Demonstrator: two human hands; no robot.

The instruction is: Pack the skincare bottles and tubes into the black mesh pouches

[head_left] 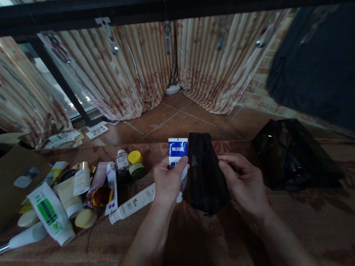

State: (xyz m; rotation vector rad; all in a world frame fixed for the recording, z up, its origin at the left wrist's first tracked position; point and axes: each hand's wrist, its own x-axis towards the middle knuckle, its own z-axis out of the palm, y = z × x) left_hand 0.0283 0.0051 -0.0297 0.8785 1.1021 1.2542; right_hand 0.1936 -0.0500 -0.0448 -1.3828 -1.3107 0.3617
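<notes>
In front of me a small black pouch (208, 182) stands on the cloth, its long top side facing up. My left hand (169, 179) is closed round a blue and white squeeze tube (177, 147) at the pouch's left edge. Pinched against the pouch's right edge is my right hand (243, 181), with thumb and fingertips together. A long white tube (133, 203) lies on the cloth just left of my left hand. Beside it are a clear bottle (122, 159) and a yellow-lidded jar (134, 157) on a green one.
Several tubes, jars and bottles lie at the left, among them a white and green tube (50, 213), near a cardboard box (9, 176). At the right sits a larger black bag (294, 156). A dark bar (155, 6) with hanging clips crosses above, before striped curtains (145, 65).
</notes>
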